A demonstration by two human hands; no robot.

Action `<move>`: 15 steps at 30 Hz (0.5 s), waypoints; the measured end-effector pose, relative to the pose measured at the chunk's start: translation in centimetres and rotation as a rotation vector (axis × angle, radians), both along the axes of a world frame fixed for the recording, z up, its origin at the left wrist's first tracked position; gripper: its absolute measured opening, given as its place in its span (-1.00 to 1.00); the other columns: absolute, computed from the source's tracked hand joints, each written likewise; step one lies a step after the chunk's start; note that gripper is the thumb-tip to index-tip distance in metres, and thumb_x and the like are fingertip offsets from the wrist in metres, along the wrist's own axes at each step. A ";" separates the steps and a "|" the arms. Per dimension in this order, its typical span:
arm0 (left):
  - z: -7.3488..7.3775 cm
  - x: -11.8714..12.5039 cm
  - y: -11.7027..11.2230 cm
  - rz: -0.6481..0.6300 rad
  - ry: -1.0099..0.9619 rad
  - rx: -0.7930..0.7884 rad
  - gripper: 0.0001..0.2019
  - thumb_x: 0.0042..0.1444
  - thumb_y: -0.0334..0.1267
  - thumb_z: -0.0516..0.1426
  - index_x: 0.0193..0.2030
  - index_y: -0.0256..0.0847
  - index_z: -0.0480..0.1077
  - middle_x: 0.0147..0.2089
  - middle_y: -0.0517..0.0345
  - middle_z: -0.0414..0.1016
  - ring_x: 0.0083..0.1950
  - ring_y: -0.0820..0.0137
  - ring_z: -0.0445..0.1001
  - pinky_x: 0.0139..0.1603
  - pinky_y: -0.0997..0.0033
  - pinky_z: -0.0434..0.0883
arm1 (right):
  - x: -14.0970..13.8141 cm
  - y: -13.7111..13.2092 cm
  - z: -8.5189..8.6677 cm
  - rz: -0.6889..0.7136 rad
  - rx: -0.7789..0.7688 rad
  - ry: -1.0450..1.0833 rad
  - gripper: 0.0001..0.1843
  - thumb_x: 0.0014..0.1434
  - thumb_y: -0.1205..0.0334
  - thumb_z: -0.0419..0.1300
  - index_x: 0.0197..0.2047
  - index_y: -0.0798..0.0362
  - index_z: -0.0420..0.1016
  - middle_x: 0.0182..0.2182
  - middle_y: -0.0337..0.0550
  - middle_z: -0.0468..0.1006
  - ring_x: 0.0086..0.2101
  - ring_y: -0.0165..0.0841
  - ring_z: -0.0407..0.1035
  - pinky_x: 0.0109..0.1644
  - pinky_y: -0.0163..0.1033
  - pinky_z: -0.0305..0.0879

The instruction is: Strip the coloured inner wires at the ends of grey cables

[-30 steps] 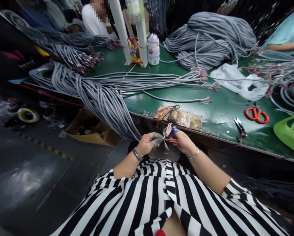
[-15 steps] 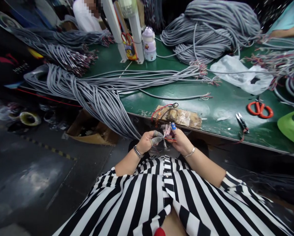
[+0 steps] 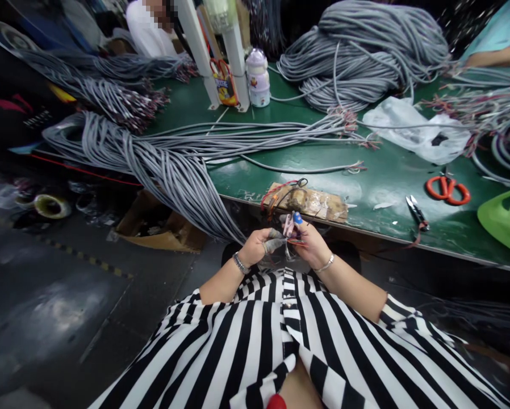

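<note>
Both hands meet in front of my striped shirt, just short of the table edge. My left hand point(image 3: 258, 246), with grey coverings on its fingertips, is closed on the end of a grey cable point(image 3: 233, 224). In my right hand point(image 3: 313, 245), a blue-tipped thumb presses on the pinkish and orange wires point(image 3: 289, 225) fanned out at that cable end. Loose pale strands hang below the fingertips. Just beyond the hands, a worn wooden block point(image 3: 318, 202) with red and black leads lies at the edge of the table.
A thick bundle of grey cables point(image 3: 153, 162) drapes over the green table point(image 3: 255, 184). Small snips point(image 3: 417, 213), orange-handled scissors point(image 3: 447, 189), a green basket point(image 3: 504, 218) and a plastic bag point(image 3: 417, 128) lie to the right. A cartoon-printed bottle point(image 3: 258, 78) stands behind. Other people sit across.
The right thumb and fingers have shifted slightly left over the wires, and the pinkish wires now stand more upright. The left hand has barely moved.
</note>
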State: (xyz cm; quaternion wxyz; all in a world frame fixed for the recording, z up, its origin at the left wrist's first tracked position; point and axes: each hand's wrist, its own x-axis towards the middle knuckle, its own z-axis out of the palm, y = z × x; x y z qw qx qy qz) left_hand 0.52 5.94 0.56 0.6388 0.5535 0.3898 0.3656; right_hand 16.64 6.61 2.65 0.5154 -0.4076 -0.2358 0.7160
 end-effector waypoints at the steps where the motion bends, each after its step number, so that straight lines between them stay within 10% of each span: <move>1: 0.1 0.0 -0.1 0.000 0.003 0.001 -0.57 -0.08 0.08 0.34 -0.40 -0.33 0.46 -0.60 0.30 0.29 -0.58 0.60 0.18 -0.54 0.58 0.17 | 0.0 0.0 -0.1 0.005 -0.001 -0.002 -0.46 -0.12 -0.29 0.38 -0.45 0.07 0.53 -0.54 -0.18 0.51 -0.50 -0.41 0.36 -0.37 -0.28 0.31; 15: 2.0 -2.8 -4.8 -0.057 0.031 0.043 -0.62 -0.01 0.06 0.31 -0.37 -0.31 0.54 -0.50 0.09 0.49 -0.53 0.51 0.36 -0.51 0.53 0.34 | 1.3 -0.9 -1.8 0.105 -0.101 0.081 -0.37 -0.13 -0.39 0.31 -0.42 0.03 0.30 -0.53 -0.32 0.37 -0.65 -0.58 -0.07 -0.65 -0.40 -0.31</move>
